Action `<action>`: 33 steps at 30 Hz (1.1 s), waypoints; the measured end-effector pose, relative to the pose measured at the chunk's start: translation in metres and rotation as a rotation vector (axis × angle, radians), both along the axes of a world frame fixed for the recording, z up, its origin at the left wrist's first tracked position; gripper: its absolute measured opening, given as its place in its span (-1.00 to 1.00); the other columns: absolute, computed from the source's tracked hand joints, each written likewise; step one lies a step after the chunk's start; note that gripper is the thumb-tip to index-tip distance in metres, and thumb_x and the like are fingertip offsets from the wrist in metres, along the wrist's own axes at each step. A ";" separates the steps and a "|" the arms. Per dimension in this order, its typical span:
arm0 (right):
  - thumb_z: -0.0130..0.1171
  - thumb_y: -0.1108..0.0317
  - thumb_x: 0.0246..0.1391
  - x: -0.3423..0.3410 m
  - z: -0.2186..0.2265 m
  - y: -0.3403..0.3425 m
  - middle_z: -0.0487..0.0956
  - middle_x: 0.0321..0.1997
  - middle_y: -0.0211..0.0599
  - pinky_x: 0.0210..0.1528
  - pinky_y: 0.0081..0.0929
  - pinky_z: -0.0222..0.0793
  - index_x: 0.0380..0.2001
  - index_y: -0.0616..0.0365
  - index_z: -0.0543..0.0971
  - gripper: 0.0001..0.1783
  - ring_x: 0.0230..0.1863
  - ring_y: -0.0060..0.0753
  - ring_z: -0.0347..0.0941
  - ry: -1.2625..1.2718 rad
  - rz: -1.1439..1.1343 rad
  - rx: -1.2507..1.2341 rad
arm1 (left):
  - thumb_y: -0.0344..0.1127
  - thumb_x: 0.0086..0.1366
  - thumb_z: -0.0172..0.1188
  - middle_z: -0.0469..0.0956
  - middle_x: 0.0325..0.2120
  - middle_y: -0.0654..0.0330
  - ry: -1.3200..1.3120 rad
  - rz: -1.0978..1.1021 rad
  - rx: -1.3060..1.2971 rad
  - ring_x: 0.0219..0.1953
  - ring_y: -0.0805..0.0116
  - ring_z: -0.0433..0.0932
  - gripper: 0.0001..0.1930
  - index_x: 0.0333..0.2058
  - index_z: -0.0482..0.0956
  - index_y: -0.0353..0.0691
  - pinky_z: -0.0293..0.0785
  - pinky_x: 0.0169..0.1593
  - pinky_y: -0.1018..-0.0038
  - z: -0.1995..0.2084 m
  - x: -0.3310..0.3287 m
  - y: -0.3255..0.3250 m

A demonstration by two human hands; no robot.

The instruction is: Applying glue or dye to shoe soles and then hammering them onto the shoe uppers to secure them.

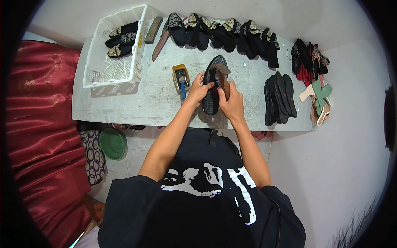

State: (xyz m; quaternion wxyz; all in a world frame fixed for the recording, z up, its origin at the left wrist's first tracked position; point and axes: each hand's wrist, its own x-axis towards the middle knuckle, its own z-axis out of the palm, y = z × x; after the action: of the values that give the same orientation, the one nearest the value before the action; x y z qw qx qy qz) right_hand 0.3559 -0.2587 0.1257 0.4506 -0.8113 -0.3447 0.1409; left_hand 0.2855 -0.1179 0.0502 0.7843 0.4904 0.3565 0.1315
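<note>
Over the middle of the worktable I hold a black shoe (210, 103) up on its side, its ridged sole showing. My left hand (199, 88) is closed round its left edge, thumb across the sole. In my right hand (232, 101) is a brown hammer-like tool (223, 69), its broad end lying against the upper part of the shoe; my fingers hide much of its handle. To the left of my left hand stands a small yellow tub (178, 68) of dark stuff, with a blue-handled brush (182, 89) in it.
Patterned black shoes (231, 31) line the table's (157, 99) back edge. A white basket (137, 62) of shoes, a grey-brown block (154, 30) and a brown knife-like tool (161, 45) lie left. Black soles (280, 99) and green and beige pieces (320, 97) lie right.
</note>
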 end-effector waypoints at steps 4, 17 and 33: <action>0.20 0.17 0.29 0.004 -0.004 0.000 0.60 -0.52 0.19 -0.37 0.03 0.45 -0.20 0.21 0.48 -0.70 -0.39 0.39 0.60 0.048 -0.057 -0.074 | -0.52 0.35 0.26 0.36 0.31 -0.09 0.035 0.002 0.049 0.13 0.22 0.56 -0.32 0.40 0.24 -0.15 0.60 0.08 0.37 -0.009 0.002 -0.001; 0.18 0.19 0.35 0.020 0.006 0.015 0.56 -0.57 0.05 -0.41 -0.20 0.40 -0.22 0.27 0.49 -0.70 -0.49 0.07 0.62 0.039 -0.113 -0.036 | -0.45 0.36 0.12 -0.17 0.52 -0.22 -0.060 -0.171 0.838 0.51 -0.35 0.01 -0.36 0.40 0.28 0.10 0.08 0.49 0.01 -0.006 -0.004 0.000; 0.15 0.11 0.35 0.029 0.004 0.008 0.61 -0.47 0.20 -0.30 -0.04 0.43 -0.24 0.27 0.51 -0.64 -0.34 0.35 0.61 0.144 -0.228 0.017 | -0.48 0.36 -0.02 -0.04 0.53 -0.11 0.071 -0.234 1.377 0.49 -0.27 0.08 -0.36 0.43 0.28 -0.06 0.09 0.46 -0.01 0.010 -0.003 -0.013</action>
State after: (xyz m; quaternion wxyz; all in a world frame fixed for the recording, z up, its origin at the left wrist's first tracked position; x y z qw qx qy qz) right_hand 0.3845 -0.2511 0.1294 0.4941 -0.8292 -0.2183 0.1438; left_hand 0.2828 -0.1309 0.0605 0.2919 0.9150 0.1624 0.2263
